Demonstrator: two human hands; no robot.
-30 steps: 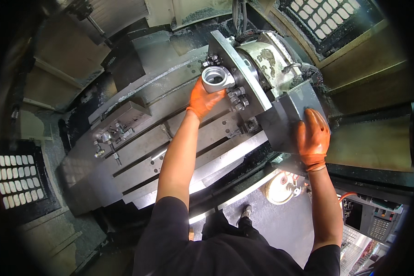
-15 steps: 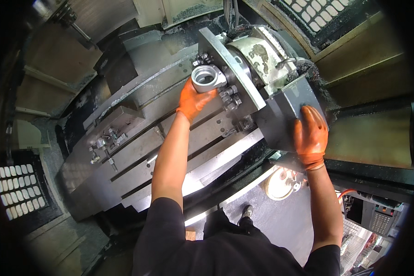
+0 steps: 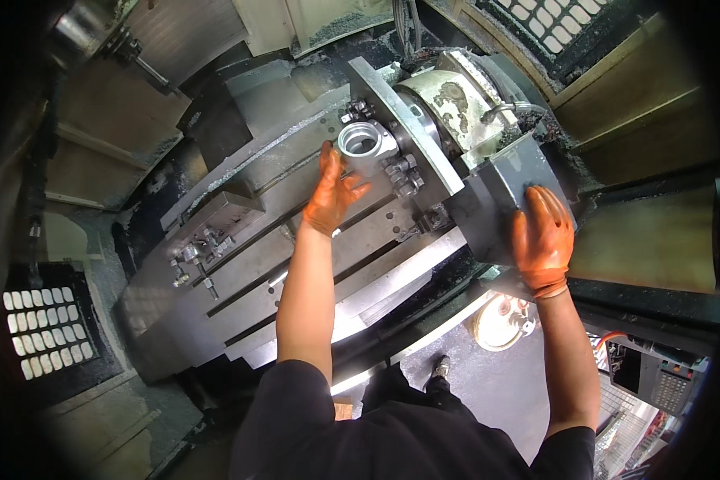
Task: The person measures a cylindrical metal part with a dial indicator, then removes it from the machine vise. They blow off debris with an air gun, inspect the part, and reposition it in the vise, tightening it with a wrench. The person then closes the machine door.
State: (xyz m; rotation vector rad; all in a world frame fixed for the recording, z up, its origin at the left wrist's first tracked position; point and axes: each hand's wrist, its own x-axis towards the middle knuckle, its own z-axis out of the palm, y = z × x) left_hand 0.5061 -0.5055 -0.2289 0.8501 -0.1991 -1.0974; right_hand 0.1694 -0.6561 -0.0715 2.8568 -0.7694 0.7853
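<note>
A ring-shaped silver metal casting (image 3: 386, 142) sits against the upright fixture plate (image 3: 412, 120), between two sets of dark clamps (image 3: 404, 175). Just beside its near left side is my left hand (image 3: 331, 192), in an orange glove, fingers apart with nothing in them. Whether a fingertip still touches the casting I cannot tell. My right hand (image 3: 543, 234), gloved in orange too, lies with fingers stretched out on the dark grey box-shaped housing (image 3: 506, 172) right of the plate.
Under the casting runs a slotted machine table (image 3: 312, 264), with loose clamp bolts (image 3: 196, 260) and a metal block (image 3: 226, 214) at its left. A spindle with a tool (image 3: 148, 68) hangs at the upper left. On the floor stands a round container (image 3: 498, 322); a control panel (image 3: 670, 384) is at the lower right.
My left hand has let go of the casting and drawn back slightly, its fingers opening. The casting stays at the plate. My right hand keeps its place; the view has shifted a little.
</note>
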